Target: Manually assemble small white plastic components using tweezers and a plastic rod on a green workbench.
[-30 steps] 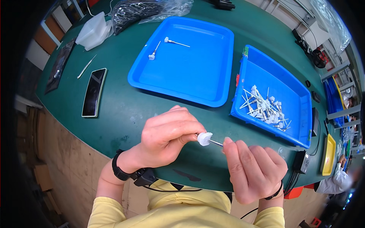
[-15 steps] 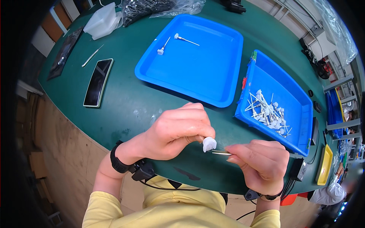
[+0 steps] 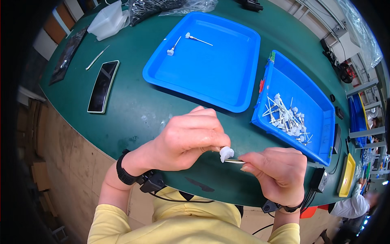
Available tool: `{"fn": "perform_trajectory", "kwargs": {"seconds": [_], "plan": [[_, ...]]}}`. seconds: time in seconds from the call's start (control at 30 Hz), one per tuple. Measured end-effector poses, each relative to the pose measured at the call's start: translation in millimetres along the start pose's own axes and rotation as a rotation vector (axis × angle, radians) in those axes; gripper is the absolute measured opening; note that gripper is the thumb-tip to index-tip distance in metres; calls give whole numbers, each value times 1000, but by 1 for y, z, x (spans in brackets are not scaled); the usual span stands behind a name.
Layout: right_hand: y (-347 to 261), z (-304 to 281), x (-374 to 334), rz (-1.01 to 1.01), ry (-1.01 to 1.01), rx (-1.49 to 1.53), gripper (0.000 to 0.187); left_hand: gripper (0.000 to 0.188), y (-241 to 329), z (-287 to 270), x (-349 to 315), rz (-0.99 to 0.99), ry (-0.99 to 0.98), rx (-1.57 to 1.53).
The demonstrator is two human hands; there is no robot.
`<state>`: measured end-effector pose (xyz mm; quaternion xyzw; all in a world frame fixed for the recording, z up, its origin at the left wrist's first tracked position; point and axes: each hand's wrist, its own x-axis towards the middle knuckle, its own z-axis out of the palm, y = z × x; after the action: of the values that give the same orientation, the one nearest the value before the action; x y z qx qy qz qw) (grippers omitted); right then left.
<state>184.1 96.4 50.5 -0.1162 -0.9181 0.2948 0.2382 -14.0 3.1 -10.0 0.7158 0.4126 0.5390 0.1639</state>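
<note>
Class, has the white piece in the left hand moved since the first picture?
Yes, slightly. Judged against the larger blue tray, the white piece in the left hand is now a bit nearer the person and further right.

Cap point(image 3: 226, 153): small, white, lobed rim, pinched at left hand point(image 3: 185, 140) fingertips, face turned right, above the table edge. Tool point(image 3: 234, 161): thin, silvery metal, near level, pinched in right hand point(image 3: 280, 173), tip at cap's lower edge; contact unclear.
</note>
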Motion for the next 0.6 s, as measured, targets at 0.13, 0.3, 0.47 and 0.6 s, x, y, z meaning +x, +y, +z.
{"fn": "perform_trajectory", "kwargs": {"seconds": [0.13, 0.3, 0.47, 0.6], "plan": [[1, -6, -2, -155, -73, -189, 26, 12, -1, 1, -1, -1, 40, 85], [-6, 2, -8, -174, 43, -366, 25, 13, -1, 2, 0, -21, 39, 154], [-4, 4, -9, -174, 73, -461, 28, 9, -4, 6, -2, -38, 110, 201], [2, 3, -7, -349, 52, -579, 23, 9, -3, 8, -2, -46, 123, 186]]}}
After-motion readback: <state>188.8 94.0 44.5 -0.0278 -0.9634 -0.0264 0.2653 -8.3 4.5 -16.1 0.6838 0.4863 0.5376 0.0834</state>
